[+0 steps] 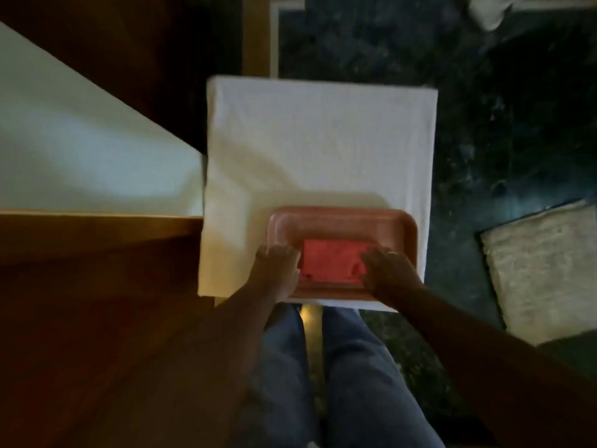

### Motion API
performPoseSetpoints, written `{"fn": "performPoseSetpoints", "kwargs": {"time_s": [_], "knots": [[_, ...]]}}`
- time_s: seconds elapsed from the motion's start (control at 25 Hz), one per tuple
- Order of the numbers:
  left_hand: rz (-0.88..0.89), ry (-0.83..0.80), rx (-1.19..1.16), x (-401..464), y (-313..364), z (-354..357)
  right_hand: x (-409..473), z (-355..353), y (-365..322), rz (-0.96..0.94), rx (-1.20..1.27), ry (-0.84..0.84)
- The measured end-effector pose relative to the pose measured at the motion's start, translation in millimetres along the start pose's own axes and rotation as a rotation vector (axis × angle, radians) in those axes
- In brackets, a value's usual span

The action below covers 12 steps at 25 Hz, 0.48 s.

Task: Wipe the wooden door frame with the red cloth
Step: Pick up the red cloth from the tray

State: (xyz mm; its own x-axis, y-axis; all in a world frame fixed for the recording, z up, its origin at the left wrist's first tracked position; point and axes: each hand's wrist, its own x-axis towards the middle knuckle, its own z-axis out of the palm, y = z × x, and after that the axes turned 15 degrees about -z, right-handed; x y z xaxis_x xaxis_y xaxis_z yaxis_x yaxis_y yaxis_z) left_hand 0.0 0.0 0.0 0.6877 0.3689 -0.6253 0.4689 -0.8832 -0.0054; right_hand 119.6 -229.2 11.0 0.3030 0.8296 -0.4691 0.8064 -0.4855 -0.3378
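A folded red cloth (pixel 331 260) lies in a pink tray (pixel 342 221) on a white-covered table (pixel 319 140). My left hand (pixel 276 270) rests flat on the tray's left side, fingers spread, touching the cloth's left edge. Over the cloth's right edge lies my right hand (pixel 387 270), fingers bent down onto it; the blur hides whether it grips the cloth. The wooden door frame (pixel 97 234) runs along the left, with a brown wooden panel below it.
A white wall (pixel 71 150) stands at the left above the frame. The floor is dark marble (pixel 484 124). A beige mat (pixel 546 273) lies at the right. My legs in blue jeans (pixel 352 376) are below the table's near edge.
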Motion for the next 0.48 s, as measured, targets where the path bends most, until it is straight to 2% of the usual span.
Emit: {"fn": "performPoseSetpoints", "kwargs": {"time_s": [0.04,0.16,0.32,0.4,0.48], "knots": [[0.031,-0.023,0.009,14,10,21,13,22,9,0.019,0.006,-0.039],[0.135,0.058,-0.074,60,37,67,47,60,34,0.086,0.004,-0.050],[0.208,0.122,0.039,95,54,85,66,83,51,0.191,-0.011,-0.040],[0.219,-0.002,-0.050,82,45,66,54,70,46,0.247,0.196,-0.155],[0.147,-0.243,-0.269,52,23,30,31,35,38,0.293,0.541,-0.274]]}}
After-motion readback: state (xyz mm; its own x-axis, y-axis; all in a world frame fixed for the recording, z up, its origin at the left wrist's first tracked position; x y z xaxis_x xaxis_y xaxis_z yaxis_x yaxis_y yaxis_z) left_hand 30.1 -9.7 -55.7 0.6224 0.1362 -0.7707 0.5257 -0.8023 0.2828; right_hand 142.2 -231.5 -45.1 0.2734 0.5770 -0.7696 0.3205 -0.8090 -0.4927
